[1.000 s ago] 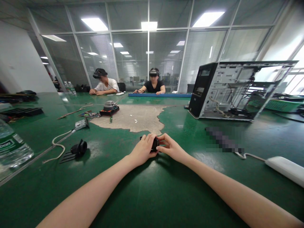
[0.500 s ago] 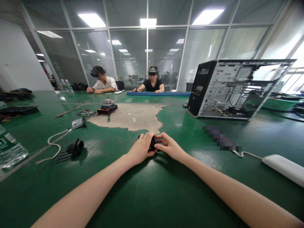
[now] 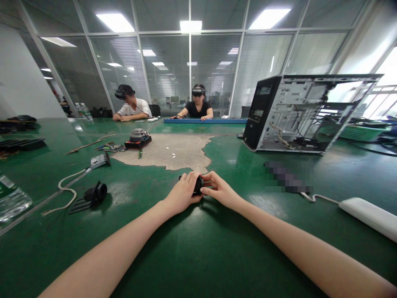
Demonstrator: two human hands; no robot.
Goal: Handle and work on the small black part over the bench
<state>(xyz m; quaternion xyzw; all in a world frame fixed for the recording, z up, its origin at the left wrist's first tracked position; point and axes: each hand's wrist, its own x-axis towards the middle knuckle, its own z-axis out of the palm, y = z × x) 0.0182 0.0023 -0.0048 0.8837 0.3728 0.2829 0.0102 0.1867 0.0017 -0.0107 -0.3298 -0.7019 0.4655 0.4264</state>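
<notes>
A small black boxy part (image 3: 198, 188) is held between my two hands just above or on the green tabletop, straight ahead of me. My left hand (image 3: 185, 191) wraps over it from the left, fingers on top and thumb along the near side. From the right, my right hand (image 3: 219, 188) pinches its edge with thumb and fingertips. Much of the part is covered by my fingers, so its exact kind does not show. To the left lies a black plastic piece (image 3: 96, 193) with a round end and thin prongs.
An opened computer case (image 3: 262, 124) stands at the right, with a white power strip (image 3: 366, 213) nearer. A bare tan patch (image 3: 173, 142) marks the table; a fan cooler (image 3: 138, 138) stands at its left. Far left is a water bottle (image 3: 12, 200). Two people sit opposite.
The whole view has shifted slightly, with the table items appearing a little further left. Both hands keep their hold on the black part, with hardly any finger movement.
</notes>
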